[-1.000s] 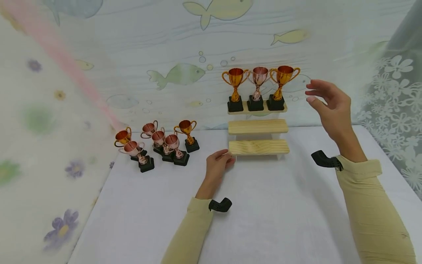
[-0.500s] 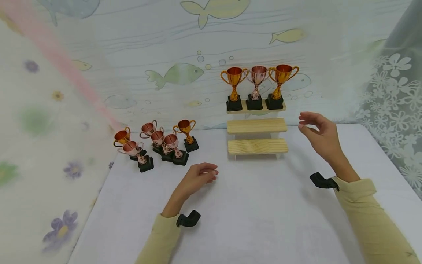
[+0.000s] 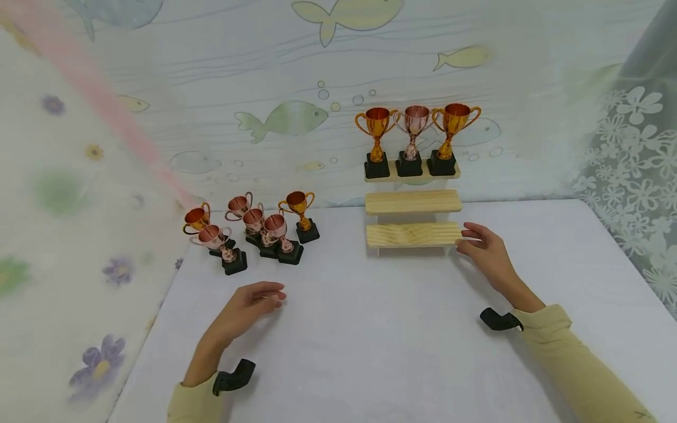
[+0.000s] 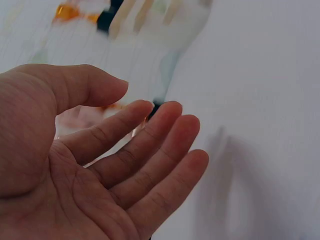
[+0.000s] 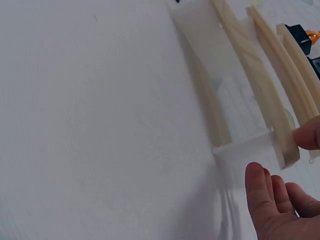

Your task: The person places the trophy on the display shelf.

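Note:
My left hand [image 3: 241, 311] hovers over the white table in front of a group of small trophy cups, its fingers relaxed and holding nothing. In that group are a gold trophy [image 3: 298, 204], another gold trophy [image 3: 197, 219] and several rose-coloured trophies, among them one at the front [image 3: 211, 237]. At the right end of the lowest wooden step of a three-step display stand [image 3: 414, 235] is my right hand [image 3: 492, 254]. In the right wrist view its thumb [image 5: 307, 135] lies at the step's end, fingers spread below; I cannot tell whether it touches.
On the top step stand a gold trophy [image 3: 377, 132], a rose-coloured trophy [image 3: 413, 132] and a second gold trophy [image 3: 449, 132]. Nothing stands on the middle step [image 3: 412, 201]. A fish-print curtain [image 3: 201, 88] hangs behind the table [image 3: 381, 352].
My left hand has left the stand's left front corner and moved left and nearer. My right hand has come down from beside the top trophies to the lowest step's right end.

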The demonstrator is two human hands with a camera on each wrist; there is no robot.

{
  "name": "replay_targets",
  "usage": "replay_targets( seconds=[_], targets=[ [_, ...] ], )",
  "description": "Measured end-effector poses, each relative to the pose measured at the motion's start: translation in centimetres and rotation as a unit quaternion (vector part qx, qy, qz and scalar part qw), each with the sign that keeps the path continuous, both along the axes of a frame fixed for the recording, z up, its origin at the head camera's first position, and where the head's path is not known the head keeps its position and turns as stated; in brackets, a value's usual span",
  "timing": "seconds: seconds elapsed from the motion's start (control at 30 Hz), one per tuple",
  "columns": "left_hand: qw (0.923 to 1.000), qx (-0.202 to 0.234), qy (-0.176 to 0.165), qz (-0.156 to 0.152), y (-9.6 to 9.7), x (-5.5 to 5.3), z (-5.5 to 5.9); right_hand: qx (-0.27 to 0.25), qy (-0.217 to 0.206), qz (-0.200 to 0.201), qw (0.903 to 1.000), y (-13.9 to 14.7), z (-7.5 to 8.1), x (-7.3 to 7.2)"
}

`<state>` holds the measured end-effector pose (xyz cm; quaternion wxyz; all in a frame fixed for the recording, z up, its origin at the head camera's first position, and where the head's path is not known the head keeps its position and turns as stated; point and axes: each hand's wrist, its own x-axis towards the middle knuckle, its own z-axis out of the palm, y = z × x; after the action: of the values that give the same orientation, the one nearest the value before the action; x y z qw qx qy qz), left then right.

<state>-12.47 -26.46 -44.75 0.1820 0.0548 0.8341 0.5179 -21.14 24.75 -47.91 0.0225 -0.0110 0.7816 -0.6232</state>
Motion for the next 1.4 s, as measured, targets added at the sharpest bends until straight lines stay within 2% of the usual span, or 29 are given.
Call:
replay_targets(
  seconds=[0.1,0.17,0.23,0.3,0.37,0.43,0.5,0.53,0.6,0.67,0.73,0.83,0.93,1.1,1.27,1.4],
  targets=[
    [0.9985,-0.010,-0.010,0.052,-3.3,0.1,-0.1,-0.114,-0.032,0.006,0.9929,-0.3,-0.3,0.3],
    [0.9952,-0.040,0.002,0.090,-5.3,0.1,-0.2,-0.169,-0.050,0.003,0.9844,-0.4,-0.3,0.5],
    [0.9874,-0.074,0.023,0.138,-7.0,0.0,-0.3,-0.205,-0.063,-0.006,0.9766,-0.5,-0.2,0.6],
    [0.9726,-0.107,0.055,0.199,-8.2,-0.2,-0.4,-0.235,-0.076,-0.013,0.9689,-0.6,-0.2,0.6],
    [0.9517,-0.111,0.091,0.271,-9.0,-0.5,-0.3,-0.261,-0.087,-0.019,0.9612,-0.6,-0.2,0.6],
    [0.9294,-0.073,0.130,0.338,-9.4,-1.0,-0.1,-0.275,-0.094,-0.024,0.9565,-0.6,-0.2,0.6],
    [0.9111,-0.025,0.161,0.379,-9.6,-1.6,0.2,-0.294,-0.100,-0.033,0.9499,-0.6,-0.3,0.7],
    [0.9053,-0.002,0.173,0.388,-9.6,-2.0,0.3,-0.307,-0.102,-0.039,0.9455,-0.6,-0.4,0.7],
    [0.9028,0.034,0.179,0.389,-9.8,-2.6,0.7,-0.333,-0.104,-0.052,0.9358,-0.8,-0.6,0.8],
    [0.9088,0.044,0.170,0.378,-10.1,-3.1,1.0,-0.370,-0.102,-0.064,0.9213,-1.0,-0.8,0.8],
    [0.9137,0.057,0.157,0.371,-10.2,-3.6,1.1,-0.395,-0.097,-0.071,0.9109,-1.3,-1.0,0.8],
    [0.9147,0.083,0.143,0.369,-10.1,-4.1,1.2,-0.419,-0.092,-0.074,0.9004,-1.5,-1.2,0.7],
    [0.9103,0.105,0.144,0.374,-9.5,-4.6,1.2,-0.427,-0.092,-0.077,0.8962,-1.6,-1.2,0.7],
    [0.9022,0.120,0.148,0.387,-8.2,-5.1,1.4,-0.425,-0.092,-0.089,0.8963,-1.8,-1.2,0.6],
    [0.8930,0.146,0.155,0.396,-7.3,-5.8,1.2,-0.433,-0.084,-0.098,0.8923,-2.0,-1.3,0.5],
    [0.8898,0.146,0.158,0.402,-7.1,-6.2,0.9,-0.431,-0.087,-0.109,0.8913,-2.1,-1.4,0.3]
  ],
)
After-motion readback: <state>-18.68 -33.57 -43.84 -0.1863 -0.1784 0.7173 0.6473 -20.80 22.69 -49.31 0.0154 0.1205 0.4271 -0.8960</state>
